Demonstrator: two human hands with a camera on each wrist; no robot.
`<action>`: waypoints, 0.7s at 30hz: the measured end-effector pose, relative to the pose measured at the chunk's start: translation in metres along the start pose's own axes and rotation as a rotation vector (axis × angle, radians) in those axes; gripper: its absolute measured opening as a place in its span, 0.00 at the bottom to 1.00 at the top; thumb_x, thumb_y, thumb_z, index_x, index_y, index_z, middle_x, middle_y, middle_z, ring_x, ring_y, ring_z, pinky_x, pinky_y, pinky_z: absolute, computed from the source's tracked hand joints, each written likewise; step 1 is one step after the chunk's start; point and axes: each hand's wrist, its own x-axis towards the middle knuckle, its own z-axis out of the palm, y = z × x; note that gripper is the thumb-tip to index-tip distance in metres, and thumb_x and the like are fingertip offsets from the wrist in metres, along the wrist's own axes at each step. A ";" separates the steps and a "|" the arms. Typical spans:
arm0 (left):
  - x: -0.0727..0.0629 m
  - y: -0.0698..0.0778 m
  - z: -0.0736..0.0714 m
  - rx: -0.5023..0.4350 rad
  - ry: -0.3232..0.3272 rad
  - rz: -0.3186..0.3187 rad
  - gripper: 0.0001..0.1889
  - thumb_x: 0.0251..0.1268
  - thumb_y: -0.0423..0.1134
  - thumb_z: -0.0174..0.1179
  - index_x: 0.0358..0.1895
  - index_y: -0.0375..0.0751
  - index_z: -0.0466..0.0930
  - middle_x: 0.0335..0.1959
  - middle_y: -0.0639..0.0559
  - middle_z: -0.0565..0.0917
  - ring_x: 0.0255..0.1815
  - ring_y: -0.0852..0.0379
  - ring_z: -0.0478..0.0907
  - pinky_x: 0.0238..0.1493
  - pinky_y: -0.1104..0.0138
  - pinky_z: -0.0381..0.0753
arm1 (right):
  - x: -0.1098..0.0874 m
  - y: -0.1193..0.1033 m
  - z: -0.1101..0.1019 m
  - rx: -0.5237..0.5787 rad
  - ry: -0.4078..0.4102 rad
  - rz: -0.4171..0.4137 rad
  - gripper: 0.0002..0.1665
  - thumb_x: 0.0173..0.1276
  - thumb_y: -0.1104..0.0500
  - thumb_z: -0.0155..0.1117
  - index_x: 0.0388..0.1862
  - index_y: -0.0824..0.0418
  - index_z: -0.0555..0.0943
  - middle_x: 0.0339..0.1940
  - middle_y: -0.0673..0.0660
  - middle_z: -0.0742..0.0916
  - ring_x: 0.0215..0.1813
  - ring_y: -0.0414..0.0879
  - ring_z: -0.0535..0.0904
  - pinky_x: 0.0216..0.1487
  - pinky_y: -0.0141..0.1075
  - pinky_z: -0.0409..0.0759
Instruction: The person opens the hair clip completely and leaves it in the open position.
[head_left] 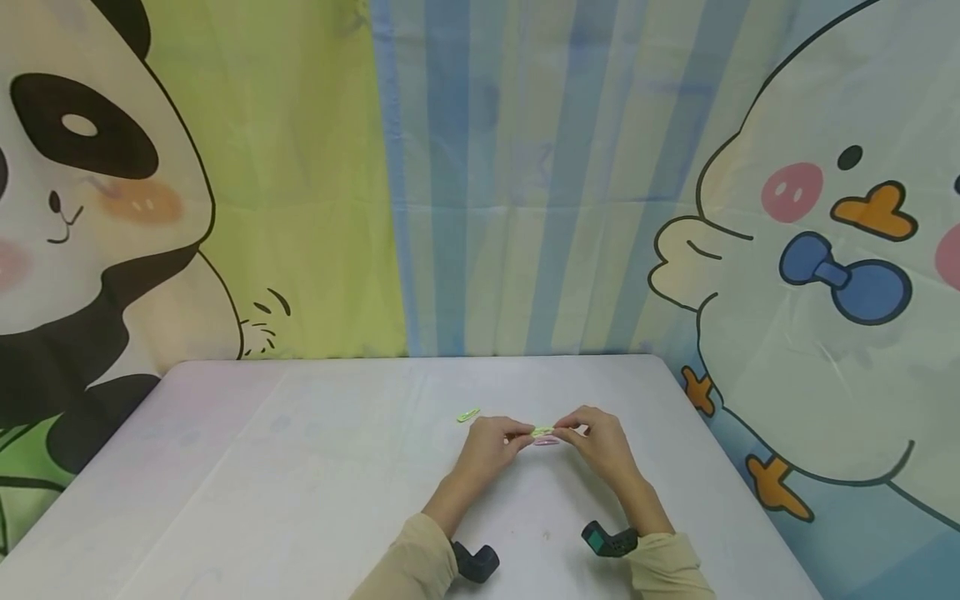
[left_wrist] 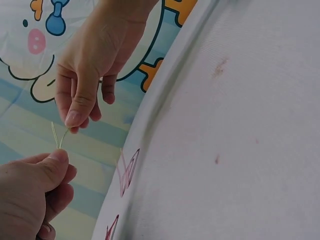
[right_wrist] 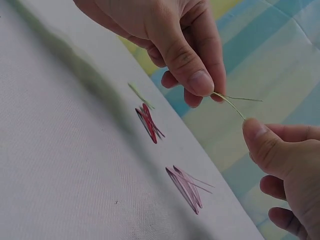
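Both hands meet over the far part of the table, a thin light-green snap hair clip (head_left: 543, 431) between them. My left hand (head_left: 486, 448) pinches one end with thumb and fingers. At the other side, my right hand (head_left: 604, 443) pinches one of the clip's strips; in the right wrist view the clip's two thin strips (right_wrist: 231, 104) stand spread apart. Just below lie pink hair clips (right_wrist: 186, 190) on the table. Red hair clips (right_wrist: 149, 124) lie farther along, hidden behind the left hand in the head view. Another green hair clip (head_left: 468, 415) lies left of the left hand.
The white table (head_left: 247, 483) ends at a far edge just beyond the clips. Behind it hangs a printed curtain (head_left: 510, 183) with a panda and a chick. Dark wrist cameras, such as the left one (head_left: 477, 563), sit on both wrists above the table.
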 end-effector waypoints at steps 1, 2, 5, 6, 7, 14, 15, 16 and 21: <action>0.000 -0.001 0.001 0.000 0.002 0.003 0.09 0.56 0.39 0.67 0.41 0.46 0.88 0.36 0.55 0.88 0.32 0.67 0.79 0.33 0.76 0.76 | 0.000 0.001 0.000 -0.002 -0.002 -0.003 0.04 0.51 0.56 0.75 0.26 0.48 0.87 0.28 0.43 0.86 0.34 0.40 0.78 0.36 0.33 0.75; -0.001 -0.001 0.002 0.002 0.004 0.007 0.09 0.56 0.39 0.67 0.41 0.46 0.88 0.36 0.55 0.88 0.31 0.68 0.79 0.33 0.76 0.75 | 0.000 0.003 0.001 -0.002 -0.005 -0.004 0.04 0.51 0.56 0.75 0.26 0.49 0.87 0.28 0.43 0.86 0.34 0.40 0.78 0.36 0.33 0.75; -0.002 -0.003 0.006 0.017 0.008 0.021 0.10 0.55 0.40 0.68 0.42 0.47 0.88 0.33 0.57 0.88 0.29 0.68 0.77 0.31 0.77 0.74 | 0.000 0.007 0.002 -0.007 -0.013 -0.013 0.05 0.49 0.57 0.76 0.25 0.49 0.87 0.28 0.44 0.86 0.35 0.41 0.79 0.35 0.33 0.75; -0.002 -0.004 0.007 0.024 0.010 0.029 0.10 0.55 0.40 0.68 0.42 0.47 0.88 0.33 0.57 0.87 0.29 0.68 0.76 0.31 0.77 0.74 | 0.000 0.008 0.002 -0.007 -0.015 -0.017 0.05 0.49 0.57 0.76 0.25 0.49 0.87 0.28 0.44 0.86 0.35 0.41 0.79 0.35 0.33 0.75; -0.002 -0.005 0.009 0.039 0.012 0.034 0.10 0.55 0.41 0.68 0.42 0.48 0.88 0.32 0.58 0.87 0.29 0.69 0.76 0.32 0.76 0.73 | 0.000 0.010 0.002 -0.009 -0.017 -0.022 0.05 0.49 0.57 0.76 0.25 0.49 0.87 0.28 0.43 0.86 0.35 0.40 0.79 0.35 0.33 0.74; -0.004 -0.011 0.018 0.096 0.021 0.043 0.09 0.54 0.41 0.68 0.39 0.48 0.88 0.31 0.59 0.84 0.32 0.67 0.76 0.36 0.73 0.74 | -0.001 0.017 0.004 -0.008 -0.043 -0.035 0.05 0.48 0.56 0.77 0.25 0.49 0.87 0.27 0.43 0.86 0.35 0.41 0.79 0.34 0.32 0.74; -0.004 -0.012 0.019 0.095 0.020 0.041 0.09 0.54 0.41 0.68 0.40 0.48 0.88 0.32 0.59 0.84 0.33 0.66 0.77 0.36 0.73 0.74 | -0.001 0.018 0.004 -0.012 -0.047 -0.035 0.05 0.48 0.56 0.76 0.25 0.49 0.87 0.27 0.43 0.86 0.35 0.41 0.79 0.33 0.32 0.74; -0.005 -0.013 0.020 0.096 0.019 0.037 0.09 0.55 0.41 0.68 0.40 0.48 0.88 0.32 0.59 0.84 0.33 0.66 0.77 0.36 0.74 0.75 | -0.001 0.019 0.004 -0.016 -0.052 -0.031 0.05 0.48 0.55 0.76 0.25 0.48 0.87 0.28 0.43 0.86 0.35 0.41 0.80 0.33 0.31 0.74; -0.006 -0.013 0.027 0.144 0.021 0.039 0.10 0.55 0.41 0.68 0.42 0.49 0.88 0.33 0.59 0.86 0.36 0.65 0.80 0.39 0.72 0.77 | -0.003 0.023 0.005 -0.032 -0.070 -0.021 0.05 0.49 0.56 0.76 0.25 0.48 0.87 0.28 0.44 0.86 0.36 0.42 0.81 0.34 0.32 0.74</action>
